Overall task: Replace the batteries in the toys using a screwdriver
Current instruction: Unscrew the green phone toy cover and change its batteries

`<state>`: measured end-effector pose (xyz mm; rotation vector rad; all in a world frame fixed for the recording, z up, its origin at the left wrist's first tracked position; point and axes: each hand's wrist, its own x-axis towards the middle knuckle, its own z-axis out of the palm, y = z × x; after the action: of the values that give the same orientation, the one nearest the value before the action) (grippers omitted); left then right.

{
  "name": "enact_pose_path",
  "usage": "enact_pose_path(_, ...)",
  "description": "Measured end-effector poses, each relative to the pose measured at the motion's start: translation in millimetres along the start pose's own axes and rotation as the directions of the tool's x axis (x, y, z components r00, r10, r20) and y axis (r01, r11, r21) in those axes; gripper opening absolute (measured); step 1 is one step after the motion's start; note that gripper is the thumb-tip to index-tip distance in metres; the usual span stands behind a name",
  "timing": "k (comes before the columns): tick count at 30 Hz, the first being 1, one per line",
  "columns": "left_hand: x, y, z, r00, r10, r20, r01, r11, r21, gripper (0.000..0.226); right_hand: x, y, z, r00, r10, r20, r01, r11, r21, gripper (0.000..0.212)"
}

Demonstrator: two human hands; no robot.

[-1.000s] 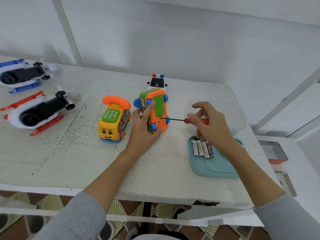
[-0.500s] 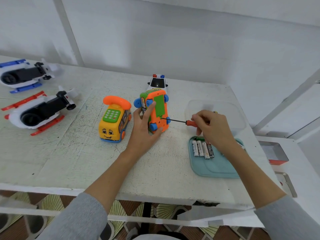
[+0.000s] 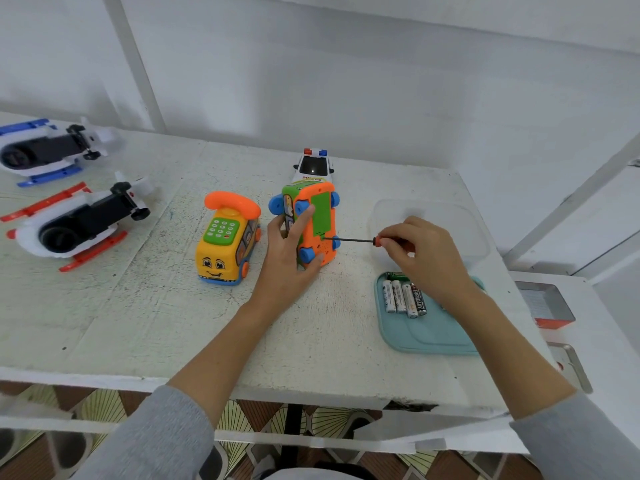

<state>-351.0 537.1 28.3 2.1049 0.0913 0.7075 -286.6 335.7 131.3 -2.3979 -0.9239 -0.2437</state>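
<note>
In the head view the left hand [image 3: 287, 261] is gripping the orange toy [image 3: 317, 225] tipped on its side on the tabletop [image 3: 138, 323], while the right hand [image 3: 427, 258] is pinching the screwdriver [image 3: 349, 240], its tip touching the toy's underside, with batteries [image 3: 403, 297] lying on the blue tray [image 3: 426, 337] beside it.

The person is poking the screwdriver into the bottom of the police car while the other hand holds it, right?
Not the police car. The head view shows the screwdriver tip in the underside of the orange and green toy, which the left hand holds on its side. The right hand grips the screwdriver.
</note>
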Motion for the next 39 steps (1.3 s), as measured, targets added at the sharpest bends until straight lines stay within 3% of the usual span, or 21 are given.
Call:
enact_pose_path(9, -1, 1, -1, 1.0, 0.03, -0.01, -0.03, 0.999, -0.017, 0.074, 0, 5, 3, 0.996, 0.014, 0.093, -0.009, 0.999, -0.054, 0.021)
enact_pose_path(14, -1, 3, -2, 1.0, 0.02, -0.006, -0.02, 1.0, -0.016, 0.073, 0, 1, -7, 0.997, -0.019, 0.076, 0.022, 0.999, -0.037, 0.011)
enact_pose_path(19, -1, 4, -2, 1.0, 0.027, -0.009, -0.027, 1.0, 0.004, 0.074, -1, -3, -7, 0.993, -0.046, 0.106, 0.041, 0.998, 0.043, 0.02)
enact_pose_path(24, -1, 3, -2, 1.0, 0.016, -0.009, -0.016, 1.0, 0.013, 0.076, 2, -2, -5, 0.993, -0.011, 0.118, 0.018, 0.998, -0.059, 0.018)
enact_pose_path(39, -1, 2, -2, 0.999, 0.031, 0.007, -0.031, 0.999, 0.038, 0.081, 1, -4, -13, 0.989, 0.01, 0.148, -0.011, 1.0, 0.004, 0.018)
